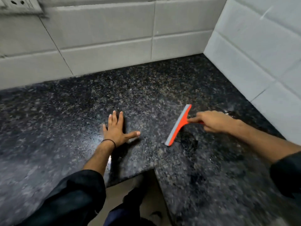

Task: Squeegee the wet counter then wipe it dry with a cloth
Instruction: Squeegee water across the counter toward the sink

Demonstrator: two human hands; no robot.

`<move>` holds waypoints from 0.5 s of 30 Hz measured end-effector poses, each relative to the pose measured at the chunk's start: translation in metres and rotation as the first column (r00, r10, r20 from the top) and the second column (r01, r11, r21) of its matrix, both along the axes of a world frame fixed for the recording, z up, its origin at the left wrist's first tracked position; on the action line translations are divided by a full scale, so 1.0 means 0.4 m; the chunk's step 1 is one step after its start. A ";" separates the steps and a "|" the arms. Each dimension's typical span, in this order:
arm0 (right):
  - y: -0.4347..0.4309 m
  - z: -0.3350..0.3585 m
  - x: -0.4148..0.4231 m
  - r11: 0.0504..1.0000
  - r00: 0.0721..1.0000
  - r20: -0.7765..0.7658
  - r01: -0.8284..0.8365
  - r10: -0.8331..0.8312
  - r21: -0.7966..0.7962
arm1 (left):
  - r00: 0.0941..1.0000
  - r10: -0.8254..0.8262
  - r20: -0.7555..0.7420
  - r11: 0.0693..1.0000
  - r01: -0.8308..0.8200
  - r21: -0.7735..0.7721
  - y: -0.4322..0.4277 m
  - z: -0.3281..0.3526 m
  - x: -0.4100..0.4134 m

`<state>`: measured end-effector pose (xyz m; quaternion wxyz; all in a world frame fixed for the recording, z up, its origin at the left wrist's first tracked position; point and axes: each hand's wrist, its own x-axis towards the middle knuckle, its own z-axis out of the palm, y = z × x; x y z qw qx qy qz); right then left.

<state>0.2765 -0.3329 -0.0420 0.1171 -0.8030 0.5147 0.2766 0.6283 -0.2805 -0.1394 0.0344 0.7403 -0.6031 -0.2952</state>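
Note:
An orange squeegee (178, 125) with a grey rubber blade rests its edge on the dark speckled granite counter (146, 88), right of centre. My right hand (211, 121) is shut on its handle, which is mostly hidden under my fingers. The blade runs diagonally from upper right to lower left. A glossy wet patch (189, 141) lies just to the right of the blade. My left hand (117, 129) lies flat on the counter with fingers spread, holding nothing, about a hand's width left of the blade. No cloth is in view.
The L-shaped counter meets white tiled walls at the back (105, 38) and on the right (260, 54), forming a corner. A switch plate (17, 4) is at the top left. The counter's front edge has an inner corner (153, 168) above the floor and my legs.

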 end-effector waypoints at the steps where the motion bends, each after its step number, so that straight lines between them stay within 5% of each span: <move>1: 0.022 0.010 -0.046 1.000 0.999 -0.022 0.024 -0.024 -0.008 | 1.000 -0.011 -0.006 1.000 0.011 -0.020 0.020 0.001 -0.019; 7: 0.099 0.112 -0.128 0.997 0.995 -0.093 -0.050 0.043 -0.067 | 0.989 -0.148 0.003 0.985 0.147 0.084 0.147 0.005 -0.109; 15: 0.089 0.097 0.083 0.967 0.967 0.161 -0.163 0.196 -0.197 | 0.981 -0.173 0.089 0.974 0.157 0.162 0.255 -0.035 -0.096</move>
